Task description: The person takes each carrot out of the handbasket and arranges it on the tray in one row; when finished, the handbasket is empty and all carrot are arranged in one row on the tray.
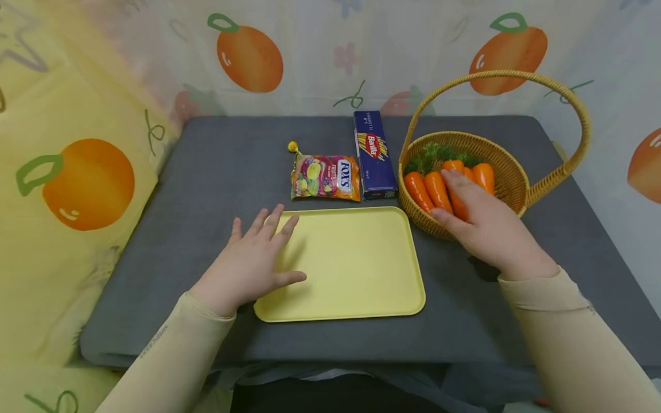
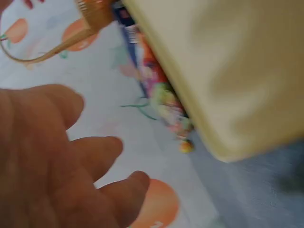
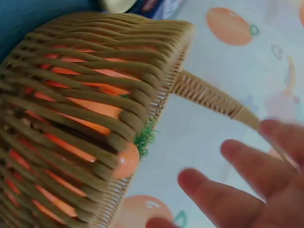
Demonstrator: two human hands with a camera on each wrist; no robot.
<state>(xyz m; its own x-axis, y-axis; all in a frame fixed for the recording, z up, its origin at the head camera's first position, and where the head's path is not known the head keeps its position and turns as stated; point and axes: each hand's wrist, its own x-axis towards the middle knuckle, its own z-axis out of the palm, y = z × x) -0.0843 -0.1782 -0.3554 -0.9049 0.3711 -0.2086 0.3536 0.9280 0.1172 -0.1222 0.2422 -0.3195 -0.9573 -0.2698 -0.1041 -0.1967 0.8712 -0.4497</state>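
1. Head view: My left arm reaches in from the lower left, and my left hand [image 1: 242,267] hangs palm down over the near-left part of the yellow tray [image 1: 356,264], fingers spread and holding nothing. My right arm angles in from the lower right; my right hand [image 1: 490,229] is over the front of the basket [image 1: 512,178], fingers extended and grasping nothing. The carrots [image 1: 436,192] lie in the basket, under and around my right fingertips; I cannot tell whether I touch them. On the surface [image 1: 237,160], the sweets [image 1: 325,176] and pasta box [image 1: 374,155] sit beyond the tray.

2. Left wrist view: My left fingers are loose and apart, with a visible gap to the tray; the sweets show along its edge.

3. Right wrist view: My right fingers are parted and uncurled beside the basket. Carrots show through its weave, one poking out near the rim, and the handle passes behind my fingertips.
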